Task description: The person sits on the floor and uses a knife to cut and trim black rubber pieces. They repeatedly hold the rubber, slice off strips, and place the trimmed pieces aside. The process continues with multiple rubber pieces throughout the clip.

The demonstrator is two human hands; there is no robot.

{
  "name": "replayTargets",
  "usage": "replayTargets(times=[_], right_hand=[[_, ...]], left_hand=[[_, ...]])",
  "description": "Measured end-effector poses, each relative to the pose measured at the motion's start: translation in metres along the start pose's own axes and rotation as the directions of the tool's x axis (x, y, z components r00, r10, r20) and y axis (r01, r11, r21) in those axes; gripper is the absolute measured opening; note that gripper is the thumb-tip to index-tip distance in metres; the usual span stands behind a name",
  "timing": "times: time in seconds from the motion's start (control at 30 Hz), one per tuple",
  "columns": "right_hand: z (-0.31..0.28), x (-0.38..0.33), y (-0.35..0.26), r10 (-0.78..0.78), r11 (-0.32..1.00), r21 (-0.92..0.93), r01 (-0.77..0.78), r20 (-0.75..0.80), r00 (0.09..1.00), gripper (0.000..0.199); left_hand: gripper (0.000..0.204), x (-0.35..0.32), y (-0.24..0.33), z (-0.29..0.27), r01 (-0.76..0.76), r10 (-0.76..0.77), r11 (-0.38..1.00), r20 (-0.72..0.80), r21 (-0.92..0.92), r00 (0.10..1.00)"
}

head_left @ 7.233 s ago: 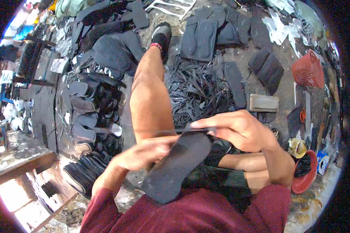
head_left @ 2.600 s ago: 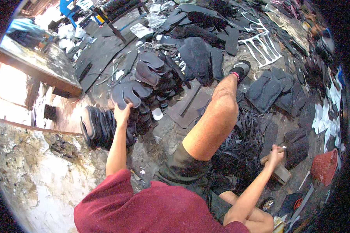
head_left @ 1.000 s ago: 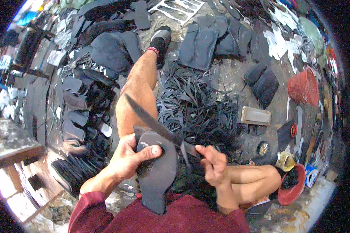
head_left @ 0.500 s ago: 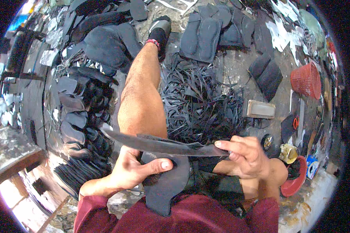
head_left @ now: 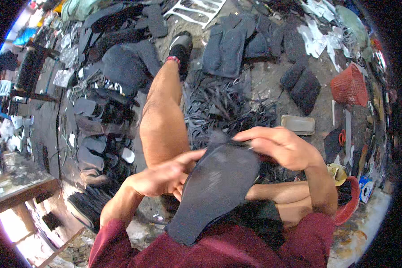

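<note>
A dark grey sole-shaped piece (head_left: 219,183), broad at the far end and narrowing towards me, is held over my lap with its flat face up. Pale scuff marks show on its middle, and its narrow end lies against my maroon shirt. My left hand (head_left: 161,178) is at its left edge, the fingers partly under it and smeared by motion. Thumb and fingers of my right hand (head_left: 281,147) are closed on the far right corner. A blurred dark bit sticks up at the far edge; I cannot tell if it is a separate layer.
A heap of dark trimmed strips (head_left: 223,102) lies beyond my hands. Rows of curved dark pieces (head_left: 91,156) stand at the left. Padded black pieces (head_left: 223,51) lie farther off. On the right are a red basket (head_left: 348,85), a pale rectangular block (head_left: 298,124) and scissors (head_left: 342,137).
The long dark piece seen edge-on between my hands is gone from that pose; a broad face now shows. My right hand has moved farther away, and my left thumb is off the face.
</note>
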State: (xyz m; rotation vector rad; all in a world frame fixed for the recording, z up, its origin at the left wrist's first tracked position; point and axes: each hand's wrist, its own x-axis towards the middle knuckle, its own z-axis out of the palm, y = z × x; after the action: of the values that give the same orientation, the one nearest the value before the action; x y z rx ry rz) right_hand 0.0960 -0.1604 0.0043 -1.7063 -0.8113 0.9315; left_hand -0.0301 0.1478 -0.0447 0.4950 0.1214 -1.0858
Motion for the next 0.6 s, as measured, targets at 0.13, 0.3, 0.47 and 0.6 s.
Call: replayTargets(times=[0.13,0.3,0.47,0.6], right_hand=[[0.028,-0.064,-0.008,0.283,0.911,0.413,-0.005,-0.615,0.736,0.041],[0.075,-0.099,0.021,0.146,0.916,0.259,0.305,-0.926,0.347,0.046],[0.079,-0.120,0.043,-0.005,0.966,0.100,0.240,-0.916,0.402,0.049],[0.089,-0.107,0.056,0.117,0.954,0.241,0.181,-0.849,0.515,0.038]], left_hand=[[0.069,0.037,-0.046,-0.011,-0.517,0.609,0.786,0.279,-0.340,0.742],[0.069,0.133,-0.044,0.059,-0.332,0.709,0.699,0.553,-0.634,0.439],[0.092,0.159,-0.014,0.107,-0.694,0.695,0.680,-0.093,-0.235,0.713],[0.084,0.240,-0.009,0.020,-0.373,0.349,0.925,-0.234,-0.068,0.907]])
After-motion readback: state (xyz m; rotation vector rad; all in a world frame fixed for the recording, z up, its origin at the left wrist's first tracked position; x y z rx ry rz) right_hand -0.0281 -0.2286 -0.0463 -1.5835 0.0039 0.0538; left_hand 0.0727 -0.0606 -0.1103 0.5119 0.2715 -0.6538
